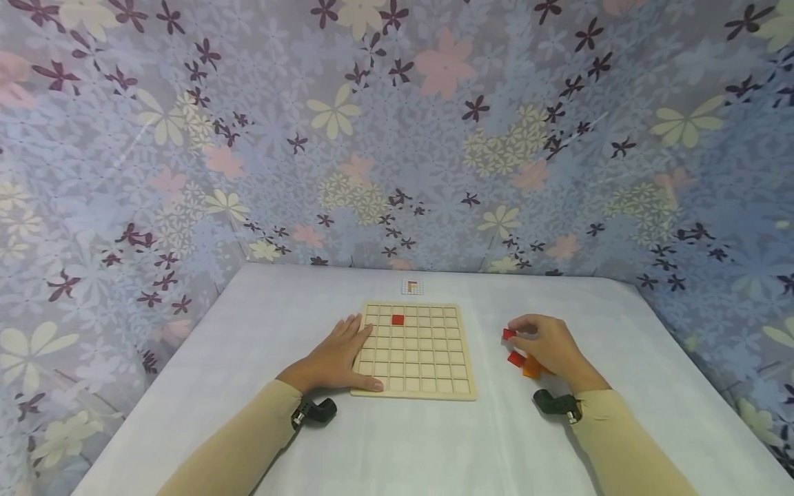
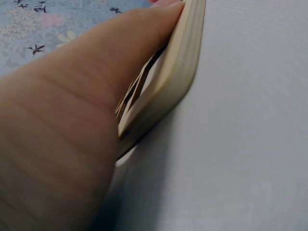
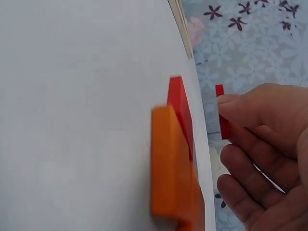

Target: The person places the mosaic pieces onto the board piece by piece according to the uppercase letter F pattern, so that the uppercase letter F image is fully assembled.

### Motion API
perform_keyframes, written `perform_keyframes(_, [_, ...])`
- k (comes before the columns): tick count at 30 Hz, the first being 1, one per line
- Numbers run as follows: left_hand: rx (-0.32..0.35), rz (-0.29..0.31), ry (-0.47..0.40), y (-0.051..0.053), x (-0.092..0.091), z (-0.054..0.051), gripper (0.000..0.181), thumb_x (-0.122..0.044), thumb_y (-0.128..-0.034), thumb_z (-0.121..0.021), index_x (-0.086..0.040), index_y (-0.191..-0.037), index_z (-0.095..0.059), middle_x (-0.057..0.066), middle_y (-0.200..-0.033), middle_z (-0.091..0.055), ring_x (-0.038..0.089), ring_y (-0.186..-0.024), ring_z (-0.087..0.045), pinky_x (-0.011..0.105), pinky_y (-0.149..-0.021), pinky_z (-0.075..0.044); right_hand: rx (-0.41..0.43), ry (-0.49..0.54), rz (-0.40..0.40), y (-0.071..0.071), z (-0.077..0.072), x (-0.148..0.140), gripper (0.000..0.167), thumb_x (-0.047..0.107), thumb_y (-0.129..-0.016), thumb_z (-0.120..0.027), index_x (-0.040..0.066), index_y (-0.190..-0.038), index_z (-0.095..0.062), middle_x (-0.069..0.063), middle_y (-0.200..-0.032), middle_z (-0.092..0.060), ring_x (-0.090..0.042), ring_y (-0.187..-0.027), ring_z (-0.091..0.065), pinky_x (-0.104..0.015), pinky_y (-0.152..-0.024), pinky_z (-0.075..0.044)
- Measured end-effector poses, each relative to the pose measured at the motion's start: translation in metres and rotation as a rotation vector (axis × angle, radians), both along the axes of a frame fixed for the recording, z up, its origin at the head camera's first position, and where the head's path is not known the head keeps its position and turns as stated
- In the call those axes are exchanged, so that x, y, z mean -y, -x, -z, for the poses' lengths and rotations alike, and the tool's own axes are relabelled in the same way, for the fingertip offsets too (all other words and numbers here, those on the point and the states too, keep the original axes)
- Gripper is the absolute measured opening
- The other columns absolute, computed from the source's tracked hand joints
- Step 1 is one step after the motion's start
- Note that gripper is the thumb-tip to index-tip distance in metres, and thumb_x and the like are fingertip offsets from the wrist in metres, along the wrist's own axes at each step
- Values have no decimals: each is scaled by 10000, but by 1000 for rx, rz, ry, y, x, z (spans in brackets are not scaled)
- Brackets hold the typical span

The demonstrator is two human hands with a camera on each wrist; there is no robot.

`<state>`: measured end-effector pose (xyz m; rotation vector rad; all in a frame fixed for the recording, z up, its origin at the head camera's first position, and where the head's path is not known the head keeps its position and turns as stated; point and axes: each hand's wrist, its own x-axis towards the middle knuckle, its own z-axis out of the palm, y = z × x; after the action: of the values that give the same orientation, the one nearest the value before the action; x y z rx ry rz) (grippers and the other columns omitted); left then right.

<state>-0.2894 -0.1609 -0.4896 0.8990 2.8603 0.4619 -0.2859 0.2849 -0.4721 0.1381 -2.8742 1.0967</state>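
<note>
A pale wooden grid board (image 1: pixel 434 351) lies flat on the table, with one red square tile (image 1: pixel 398 320) in its top row. My left hand (image 1: pixel 335 358) rests along the board's left side, fingers stretched out and thumb over the near left corner. In the left wrist view the thumb (image 2: pixel 139 38) lies on the board's rim. To the right of the board, my right hand (image 1: pixel 552 344) pinches a red tile (image 3: pixel 224 129) between thumb and fingers, raised off the table. Under that hand lie another red tile (image 1: pixel 516 358) and orange tiles (image 1: pixel 530 368), partly hidden.
Behind the board lies a small printed card (image 1: pixel 412 286) showing a grid with a coloured pattern. A white cloth (image 1: pixel 403 448) covers the table. Flowered fabric (image 1: pixel 397 138) hangs behind the table and at both sides.
</note>
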Motion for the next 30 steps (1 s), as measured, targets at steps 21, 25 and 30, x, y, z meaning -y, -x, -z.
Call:
perform_keyframes(21, [-8,3,7,0,-1,1,1349,-901,-745,-661,-29,-1676,-220,248,-1721,-65,383,-1586,-33,474,-1261,-54,-41,31,-77,21,-5,44,255,126,-939,-800,53,-1182,-770,-145,-1214,-727,-382,-1190,-644,-556,-1005,-519])
perform_keyframes(25, [-5,-1,10,0,-1,1,1353,-904,-742,-660,-37,-1679,-213,241,-1723,-62,375,-1588,-28,468,-1261,-54,-42,31,-95,26,-6,49,244,146,-932,-820,70,-1160,-777,-125,-1196,-738,-370,-1183,-654,-549,-1004,-519])
perform_keyframes(30, [-12,-7,20,1,0,2,1353,-910,-740,-654,-44,-1681,-212,235,-1725,-58,368,-1589,-24,464,-1261,-54,-51,14,-124,30,-9,56,217,171,-931,-828,100,-1132,-788,-98,-1174,-745,-354,-1163,-664,-547,-1006,-514])
